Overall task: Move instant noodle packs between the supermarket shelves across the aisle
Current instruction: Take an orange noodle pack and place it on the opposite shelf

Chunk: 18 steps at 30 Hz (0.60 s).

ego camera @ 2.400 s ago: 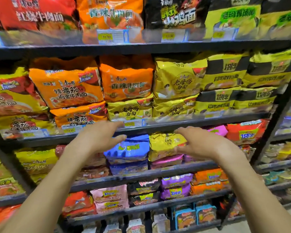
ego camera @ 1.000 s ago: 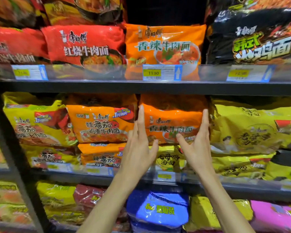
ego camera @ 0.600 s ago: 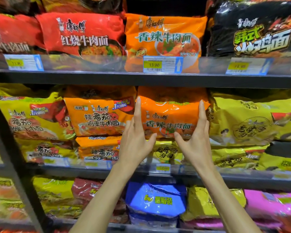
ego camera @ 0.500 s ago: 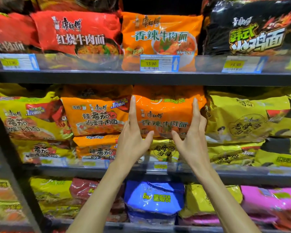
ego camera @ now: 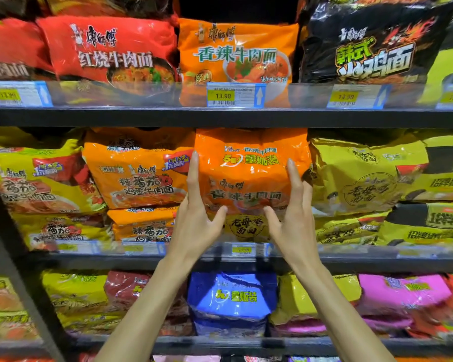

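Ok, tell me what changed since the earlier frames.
Both hands came up: the left hand and right hand now hold the sides of the orange pack, which has tipped forward. The yellow pack beside it and the price tag above stayed put.

noodle pack [ego camera: 251, 173] above lower pack [ego camera: 246, 227], middle shelf [ego camera: 89, 261]
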Available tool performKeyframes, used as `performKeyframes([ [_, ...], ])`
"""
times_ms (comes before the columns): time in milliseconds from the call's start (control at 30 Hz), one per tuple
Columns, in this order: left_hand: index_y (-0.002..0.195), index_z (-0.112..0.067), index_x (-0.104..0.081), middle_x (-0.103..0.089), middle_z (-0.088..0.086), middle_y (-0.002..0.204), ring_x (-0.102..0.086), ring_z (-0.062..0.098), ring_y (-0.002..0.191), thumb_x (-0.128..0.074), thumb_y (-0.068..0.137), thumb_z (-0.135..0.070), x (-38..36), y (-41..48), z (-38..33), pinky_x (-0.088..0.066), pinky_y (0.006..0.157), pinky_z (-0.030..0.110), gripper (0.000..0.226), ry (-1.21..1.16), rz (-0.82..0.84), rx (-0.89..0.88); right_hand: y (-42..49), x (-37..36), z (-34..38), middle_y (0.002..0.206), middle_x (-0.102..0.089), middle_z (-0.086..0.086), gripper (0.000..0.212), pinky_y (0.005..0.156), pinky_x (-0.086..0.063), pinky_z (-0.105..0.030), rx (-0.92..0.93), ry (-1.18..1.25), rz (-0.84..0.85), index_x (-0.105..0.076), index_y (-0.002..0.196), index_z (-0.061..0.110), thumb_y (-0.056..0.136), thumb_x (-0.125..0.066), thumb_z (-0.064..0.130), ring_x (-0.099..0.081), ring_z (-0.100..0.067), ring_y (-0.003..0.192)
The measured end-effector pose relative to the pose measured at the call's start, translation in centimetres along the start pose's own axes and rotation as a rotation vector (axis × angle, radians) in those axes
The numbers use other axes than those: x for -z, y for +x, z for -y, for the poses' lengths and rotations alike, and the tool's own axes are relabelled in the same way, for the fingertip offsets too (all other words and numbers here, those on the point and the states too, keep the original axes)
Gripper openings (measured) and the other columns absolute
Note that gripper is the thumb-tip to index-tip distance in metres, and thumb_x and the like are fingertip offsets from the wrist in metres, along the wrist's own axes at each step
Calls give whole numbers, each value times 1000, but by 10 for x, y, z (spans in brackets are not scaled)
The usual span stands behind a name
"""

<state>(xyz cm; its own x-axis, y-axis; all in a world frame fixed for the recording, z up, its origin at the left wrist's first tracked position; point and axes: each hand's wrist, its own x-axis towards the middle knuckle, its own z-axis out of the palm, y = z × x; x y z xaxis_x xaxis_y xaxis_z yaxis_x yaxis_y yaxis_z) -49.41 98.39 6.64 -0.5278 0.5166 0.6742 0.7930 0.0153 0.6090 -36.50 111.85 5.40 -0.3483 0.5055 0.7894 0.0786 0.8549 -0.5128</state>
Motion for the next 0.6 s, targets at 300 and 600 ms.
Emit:
performKeyframes([
  [300,146,-61,19,8,-42,153,-14,24,156,-74,91,-16,1,-6,-7,-21,117,42,117,-24,-36,-68,12,16,-18,136,-42,-3,97,98,-43,-35,73,-27,59,-16,152,41,82,-80,21,-39,-8,122],
  [600,150,-50,13,-5,7,169,-20,18,143,-72,92,-12,1,-8,-19,-32,107,35,110,-26,-35,-17,25,25,-30,139,-35,18,99,98,-39,-30,118,40,114,-22,147,47,74,-86,30,-36,-7,124],
])
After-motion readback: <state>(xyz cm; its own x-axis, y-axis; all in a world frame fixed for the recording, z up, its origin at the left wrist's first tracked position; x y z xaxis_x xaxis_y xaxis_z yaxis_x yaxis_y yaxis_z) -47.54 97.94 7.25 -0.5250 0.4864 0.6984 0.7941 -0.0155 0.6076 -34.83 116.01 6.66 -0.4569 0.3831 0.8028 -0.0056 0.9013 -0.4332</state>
